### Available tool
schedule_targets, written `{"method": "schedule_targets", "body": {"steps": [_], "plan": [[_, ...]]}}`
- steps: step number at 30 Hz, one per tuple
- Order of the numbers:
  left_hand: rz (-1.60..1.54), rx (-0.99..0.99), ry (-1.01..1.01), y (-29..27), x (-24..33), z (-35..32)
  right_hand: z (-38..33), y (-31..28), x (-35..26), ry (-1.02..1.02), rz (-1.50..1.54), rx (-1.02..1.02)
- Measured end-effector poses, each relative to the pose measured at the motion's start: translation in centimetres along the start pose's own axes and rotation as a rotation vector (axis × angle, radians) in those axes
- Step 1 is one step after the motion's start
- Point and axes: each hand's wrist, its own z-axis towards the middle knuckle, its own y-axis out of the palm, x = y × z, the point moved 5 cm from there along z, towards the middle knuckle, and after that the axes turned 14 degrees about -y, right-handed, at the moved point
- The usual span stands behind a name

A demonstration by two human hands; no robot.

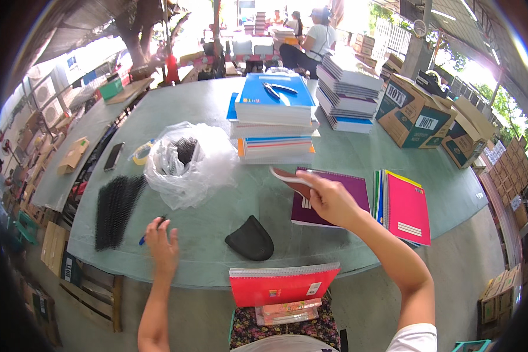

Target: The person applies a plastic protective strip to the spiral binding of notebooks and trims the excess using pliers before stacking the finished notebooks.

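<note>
My left hand (pixel 161 242), slightly blurred, is low over the table's left front with its fingers closed around a slim blue and black tool (pixel 141 240); its exact kind is hidden. In my right hand (pixel 334 202) is a thin, curved brown sheet with a pale edge (pixel 291 180), pinched above a purple spiral notebook (pixel 358 188). Between the hands lies a black, rounded pad-like piece (pixel 250 238). A red spiral notebook (pixel 284 284) leans at the table's front edge, by my lap, near a clear-wrapped pink packet (pixel 288 311).
Black spiral coils (pixel 118 211), a phone (pixel 114 156), a tape roll (pixel 142 152) and a plastic bag (pixel 188 176) occupy the left. Behind are notebook stacks (pixel 274 126) topped by pliers (pixel 280 89). Pink-topped notebooks (pixel 406 208) and cartons (pixel 413 111) stand right. A person (pixel 320 41) sits beyond.
</note>
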Motion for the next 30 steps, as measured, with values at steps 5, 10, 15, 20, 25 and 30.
{"method": "schedule_targets", "body": {"steps": [5, 10, 15, 20, 25, 30], "plan": [[-0.64, -0.002, 0.137, -7.3, 13.6, 3.6, 1.7, -8.1, -7.6, 0.259, 1.066, 0.661], [-1.0, -0.844, 0.056, -12.9, 16.4, 4.1, -7.0, -7.0, -10.7, 0.384, 1.364, 1.057], [-0.654, -0.84, 0.379, -11.7, 20.1, 0.0, -20.4, -5.0, -6.9, 0.454, 1.1, 0.286], [-0.049, -0.762, 0.705, -3.8, 18.2, -10.3, -18.7, -0.7, -6.2, 0.609, 0.703, 0.43], [-0.422, -0.425, 0.396, -6.1, 15.1, -8.0, -19.7, 4.9, -5.1, 0.767, 0.725, 0.561], [-0.477, -0.344, -0.419, -5.8, 1.4, -4.6, -19.6, 7.2, -4.4, 0.791, 0.532, 0.664]]}}
